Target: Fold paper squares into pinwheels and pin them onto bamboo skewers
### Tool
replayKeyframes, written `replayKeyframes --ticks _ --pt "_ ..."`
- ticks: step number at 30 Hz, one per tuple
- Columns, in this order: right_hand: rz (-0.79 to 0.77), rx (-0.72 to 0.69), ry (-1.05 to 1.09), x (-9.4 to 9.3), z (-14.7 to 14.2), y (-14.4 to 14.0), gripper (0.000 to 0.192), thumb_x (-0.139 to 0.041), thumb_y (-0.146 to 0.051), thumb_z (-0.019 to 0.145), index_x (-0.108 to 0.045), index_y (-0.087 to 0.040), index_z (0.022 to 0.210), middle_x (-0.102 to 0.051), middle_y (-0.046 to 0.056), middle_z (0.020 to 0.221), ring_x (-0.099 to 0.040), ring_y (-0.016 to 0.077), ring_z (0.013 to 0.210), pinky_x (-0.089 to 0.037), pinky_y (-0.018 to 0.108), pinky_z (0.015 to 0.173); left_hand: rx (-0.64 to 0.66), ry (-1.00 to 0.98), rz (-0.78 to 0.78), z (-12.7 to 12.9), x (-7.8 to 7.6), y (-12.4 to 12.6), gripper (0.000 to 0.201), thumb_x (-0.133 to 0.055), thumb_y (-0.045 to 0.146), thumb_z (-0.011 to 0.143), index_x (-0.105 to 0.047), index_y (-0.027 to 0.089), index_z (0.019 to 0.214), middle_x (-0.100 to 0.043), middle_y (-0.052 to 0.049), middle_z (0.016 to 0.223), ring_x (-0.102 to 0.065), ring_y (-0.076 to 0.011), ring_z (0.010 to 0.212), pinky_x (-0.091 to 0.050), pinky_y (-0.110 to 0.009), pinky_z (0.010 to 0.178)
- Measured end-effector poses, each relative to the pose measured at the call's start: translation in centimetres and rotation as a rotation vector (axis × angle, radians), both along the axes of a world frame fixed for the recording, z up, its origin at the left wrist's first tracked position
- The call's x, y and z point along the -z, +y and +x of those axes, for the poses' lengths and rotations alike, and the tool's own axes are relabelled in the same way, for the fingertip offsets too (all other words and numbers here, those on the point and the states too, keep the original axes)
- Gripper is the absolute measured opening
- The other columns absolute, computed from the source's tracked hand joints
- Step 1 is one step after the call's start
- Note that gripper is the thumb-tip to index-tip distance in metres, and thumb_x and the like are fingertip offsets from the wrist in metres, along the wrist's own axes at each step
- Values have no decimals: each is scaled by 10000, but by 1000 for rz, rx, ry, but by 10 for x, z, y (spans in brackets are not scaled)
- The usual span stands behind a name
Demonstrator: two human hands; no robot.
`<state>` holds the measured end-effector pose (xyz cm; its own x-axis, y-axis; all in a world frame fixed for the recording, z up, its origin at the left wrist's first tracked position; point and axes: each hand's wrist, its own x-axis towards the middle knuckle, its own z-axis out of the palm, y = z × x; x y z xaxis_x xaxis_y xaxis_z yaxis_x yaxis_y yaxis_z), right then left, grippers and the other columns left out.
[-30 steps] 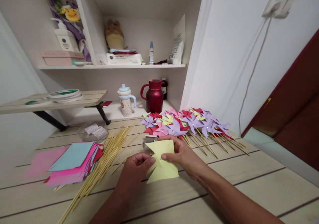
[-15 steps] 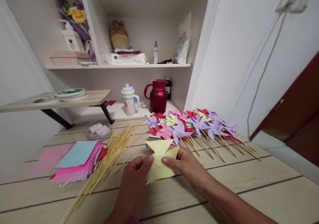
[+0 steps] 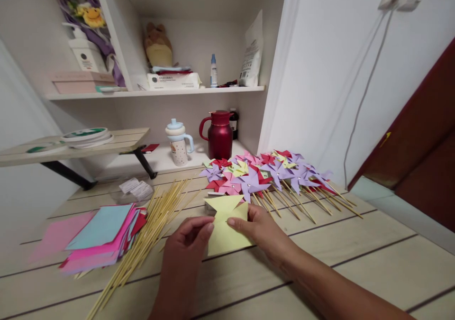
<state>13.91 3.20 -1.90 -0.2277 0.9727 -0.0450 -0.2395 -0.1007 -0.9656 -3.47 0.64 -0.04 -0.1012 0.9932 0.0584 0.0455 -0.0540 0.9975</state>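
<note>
The right hand [image 3: 267, 230] held a light yellow paper [image 3: 229, 234] in its fingers, with the thumb on top near the middle. The left hand [image 3: 185, 244] had its fingers pinched on the paper's left edge. So the paper was between both sets of fingers, over the table [image 3: 337, 244]. Left of the fingers lay thin wooden sticks [image 3: 147, 232], and farther left a pile of colored paper [image 3: 101, 227]. Past the fingers and to the right lay lots of paper pinwheels [image 3: 250, 182]. Farther past the fingers stood a shiny red jug [image 3: 219, 142].
</note>
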Motion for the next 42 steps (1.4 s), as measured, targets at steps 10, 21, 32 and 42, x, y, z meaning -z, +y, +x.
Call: replayKeyframes --ticks 10,21,32,42 --pt "-3 -32 60 0 -1 -3 319 -779 -300 714 -727 -163 997 -763 62 862 -688 212 755 -505 338 733 -62 -18 -35 0 9 5 231 -772 390 669 -726 186 766 -723 -35 840 -624 -173 805 -473 -256 738" --pt "75 -8 -69 0 0 0 284 -752 -299 747 -727 -163 995 -763 68 911 -684 216 816 -511 330 757 25 -263 -102 1 18 7 306 -697 431 774 -730 191 961 -712 -71 1075 -612 -217 1016 -457 -316 866" --pt "-23 -46 72 1 -2 0 249 -782 -297 699 -702 -143 877 -752 53 789 -687 204 726 -503 321 710 332 -440 -287 -3 12 10 348 -641 473 814 -719 167 960 -709 -52 843 -602 -153 721 -446 -262 677" --pt "8 -120 90 6 -3 0 230 -783 -280 703 -707 -139 868 -723 28 739 -635 148 637 -466 268 633 151 -27 -267 -2 14 13 340 -745 474 656 -666 156 564 -433 59 427 -325 -68 437 -252 -214 459"
